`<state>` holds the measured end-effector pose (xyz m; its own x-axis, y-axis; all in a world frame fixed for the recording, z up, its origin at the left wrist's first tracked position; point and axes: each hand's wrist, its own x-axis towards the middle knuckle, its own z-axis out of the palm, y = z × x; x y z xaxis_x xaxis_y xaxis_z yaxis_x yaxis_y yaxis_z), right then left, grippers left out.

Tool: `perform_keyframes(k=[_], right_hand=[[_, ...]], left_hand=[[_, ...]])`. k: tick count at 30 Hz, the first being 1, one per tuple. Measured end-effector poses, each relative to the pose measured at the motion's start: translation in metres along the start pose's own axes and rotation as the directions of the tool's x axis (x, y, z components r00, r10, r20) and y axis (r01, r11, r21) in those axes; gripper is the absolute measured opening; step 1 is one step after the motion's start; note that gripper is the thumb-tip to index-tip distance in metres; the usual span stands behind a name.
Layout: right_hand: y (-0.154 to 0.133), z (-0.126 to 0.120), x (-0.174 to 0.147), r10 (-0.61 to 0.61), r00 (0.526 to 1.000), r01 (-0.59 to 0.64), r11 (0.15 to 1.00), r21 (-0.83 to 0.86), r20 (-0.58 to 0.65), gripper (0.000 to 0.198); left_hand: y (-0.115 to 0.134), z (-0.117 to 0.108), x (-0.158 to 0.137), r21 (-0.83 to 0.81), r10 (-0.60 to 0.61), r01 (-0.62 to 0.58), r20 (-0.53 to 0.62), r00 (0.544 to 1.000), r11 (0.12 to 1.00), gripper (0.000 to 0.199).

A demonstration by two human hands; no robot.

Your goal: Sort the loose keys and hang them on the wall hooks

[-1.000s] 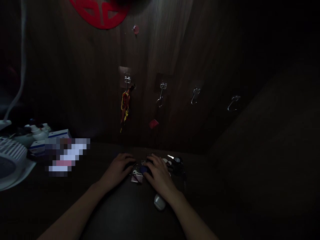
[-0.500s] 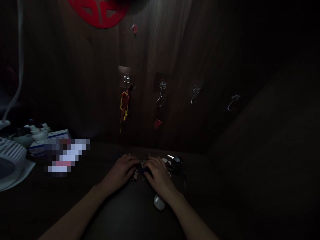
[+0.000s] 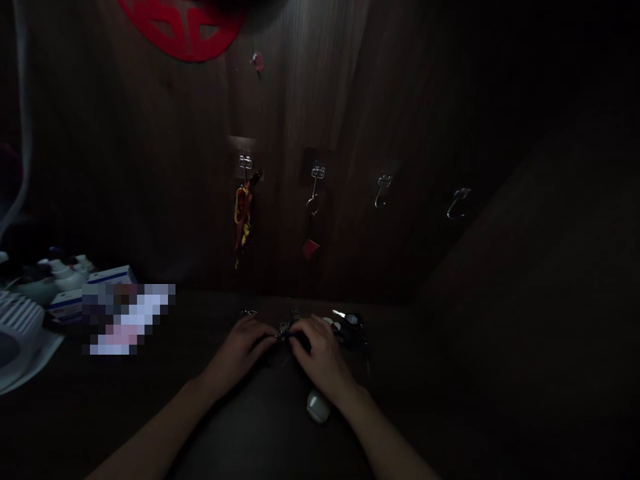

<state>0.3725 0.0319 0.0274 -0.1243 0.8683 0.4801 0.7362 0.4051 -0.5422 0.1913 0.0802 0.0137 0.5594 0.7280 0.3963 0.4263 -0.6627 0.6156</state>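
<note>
My left hand [image 3: 246, 343] is closed in a pinch, thumb against fingers, at a small shiny metal cluster [image 3: 283, 327] between the two hands. From the other side my right hand [image 3: 317, 347] pinches a small dark blue piece [image 3: 289, 335] that meets the metal. Dimness and fingers hide their exact kind. Just beyond my right hand lie dark key-like items [image 3: 353, 320] with a bright metal blade [image 3: 339, 313] and pale round discs [image 3: 334, 325]. A thin metal item [image 3: 249, 312] shows past my left hand. Near my right wrist rests a rounded grey-white case [image 3: 319, 407].
Metal hooks [image 3: 384, 181] are fixed along the dark wood wall; from them hang a red-and-yellow cord [image 3: 243, 213] and a red tag [image 3: 311, 249]. At left are white bottles [image 3: 65, 275], a box [image 3: 67, 303] and a white ribbed appliance [image 3: 20, 327]. A red round ornament [image 3: 195, 37] is above.
The view has shifted slightly to the right. My hands have come to a tighter pinch at the small metal cluster, and the piece under my left fingers no longer shows on the table.
</note>
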Motion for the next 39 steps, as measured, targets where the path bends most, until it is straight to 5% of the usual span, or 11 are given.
perform_keyframes(k=[8, 22, 32, 39], right_hand=[[-0.007, -0.005, -0.002, 0.006, 0.999, -0.008, 0.999, 0.043, 0.047, 0.023], [-0.004, -0.006, 0.000, 0.060, 0.998, -0.056, 0.989, 0.136, -0.026, 0.012], [0.011, -0.029, 0.015, 0.222, 0.954, -0.153, 0.938, 0.310, -0.201, 0.017], [-0.003, -0.059, 0.055, 0.263, 0.933, -0.139, 0.893, 0.427, -0.245, 0.019]], left_hand=[[0.010, 0.001, 0.000, -0.173, -0.158, 0.134, -0.134, 0.978, 0.976, 0.014], [0.013, 0.001, -0.001, -0.103, -0.098, 0.085, -0.125, 0.987, 0.991, 0.021], [-0.004, -0.002, 0.005, -0.218, -0.337, 0.306, -0.122, 0.933, 0.927, 0.028], [-0.002, -0.003, 0.007, -0.244, -0.362, 0.339, -0.056, 0.930, 0.909, 0.030]])
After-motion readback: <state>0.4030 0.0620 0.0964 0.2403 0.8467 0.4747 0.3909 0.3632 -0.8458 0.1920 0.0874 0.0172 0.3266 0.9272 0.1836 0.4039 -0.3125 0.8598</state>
